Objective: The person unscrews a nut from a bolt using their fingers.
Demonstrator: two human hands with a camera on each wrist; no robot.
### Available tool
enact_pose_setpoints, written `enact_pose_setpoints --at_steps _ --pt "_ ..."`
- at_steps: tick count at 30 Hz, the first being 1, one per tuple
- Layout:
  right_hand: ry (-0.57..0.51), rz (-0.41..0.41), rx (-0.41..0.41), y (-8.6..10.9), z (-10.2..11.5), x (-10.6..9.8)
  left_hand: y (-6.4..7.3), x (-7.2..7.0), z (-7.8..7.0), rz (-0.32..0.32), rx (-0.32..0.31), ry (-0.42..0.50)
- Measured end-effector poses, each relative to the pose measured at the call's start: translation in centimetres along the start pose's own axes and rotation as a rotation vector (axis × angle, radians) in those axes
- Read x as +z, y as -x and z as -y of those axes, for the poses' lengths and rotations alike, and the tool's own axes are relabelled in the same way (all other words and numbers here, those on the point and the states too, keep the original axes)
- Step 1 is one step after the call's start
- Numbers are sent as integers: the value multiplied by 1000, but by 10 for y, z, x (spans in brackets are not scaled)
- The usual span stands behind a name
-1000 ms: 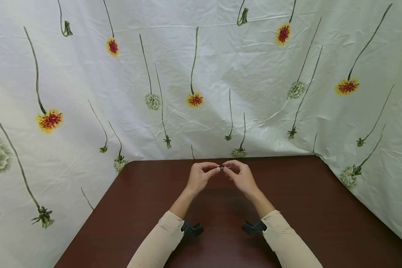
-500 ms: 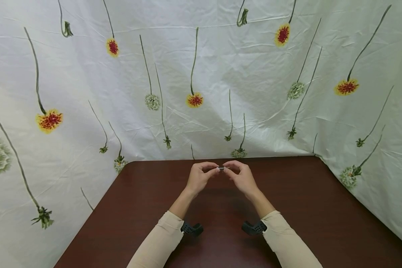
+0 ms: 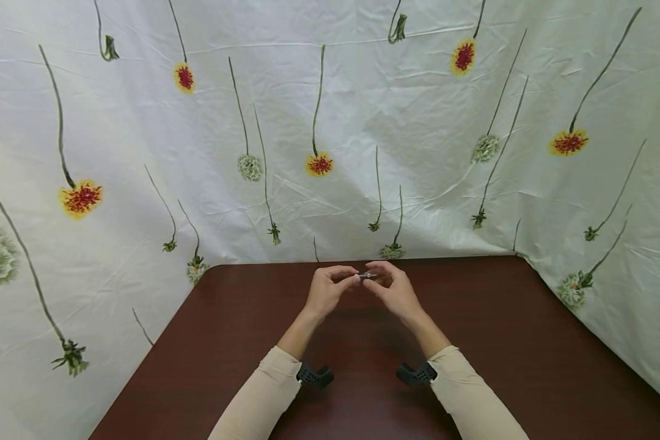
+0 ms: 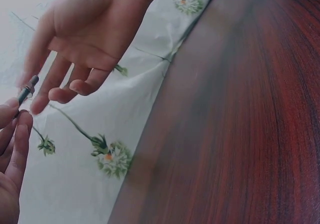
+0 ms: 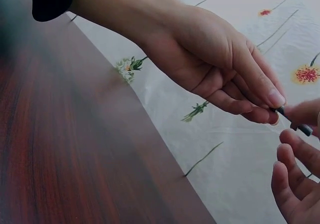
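My left hand (image 3: 324, 292) pinches one end of a small dark bolt (image 4: 23, 95) between thumb and fingertips, held up over the far part of the table. A small nut-like piece (image 4: 31, 88) sits around the shank, near the free end. My right hand (image 3: 399, 292) faces it from the other side, with thumb and forefinger parted around that free end. In the right wrist view the threaded tip of the bolt (image 5: 304, 129) points toward the right hand (image 5: 302, 171), while the left hand (image 5: 210, 59) keeps the other end.
Below the hands lies a dark red-brown wooden table (image 3: 242, 330). Behind it and at its sides hangs a white cloth (image 3: 357, 110) printed with flowers. Each sleeve cuff carries a black strap (image 3: 316, 376).
The right thumb and forefinger, earlier closed on the bolt's end, have parted, so more of the bolt shows. The left hand has stayed in place with its pinch.
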State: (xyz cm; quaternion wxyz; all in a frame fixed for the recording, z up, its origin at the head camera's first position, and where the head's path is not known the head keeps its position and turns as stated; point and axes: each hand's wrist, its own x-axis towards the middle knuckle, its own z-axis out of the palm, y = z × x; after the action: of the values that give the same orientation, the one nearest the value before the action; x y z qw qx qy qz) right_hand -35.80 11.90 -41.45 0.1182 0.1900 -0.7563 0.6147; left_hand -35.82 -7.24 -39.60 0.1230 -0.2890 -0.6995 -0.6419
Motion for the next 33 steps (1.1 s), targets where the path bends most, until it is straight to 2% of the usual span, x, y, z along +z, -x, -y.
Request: enact_pose_setpoints --at_steps 8,13,20,26,30,33 --pt "-2 -38 35 1 -1 1 1 0 0 6 3 -20" --pt "-11 -20 10 1 1 0 1 0 -1 10 -4 -5" --pt "-16 -25 41 0 0 0 0 0 0 5 24 -8" --pt "-6 -9 20 0 -2 0 0 0 -1 8 11 -3" --pt "-23 -1 45 1 0 1 -4 -1 20 -3 6 -2" --pt "-34 -25 53 1 -1 1 -7 -2 36 -14 8 -21"
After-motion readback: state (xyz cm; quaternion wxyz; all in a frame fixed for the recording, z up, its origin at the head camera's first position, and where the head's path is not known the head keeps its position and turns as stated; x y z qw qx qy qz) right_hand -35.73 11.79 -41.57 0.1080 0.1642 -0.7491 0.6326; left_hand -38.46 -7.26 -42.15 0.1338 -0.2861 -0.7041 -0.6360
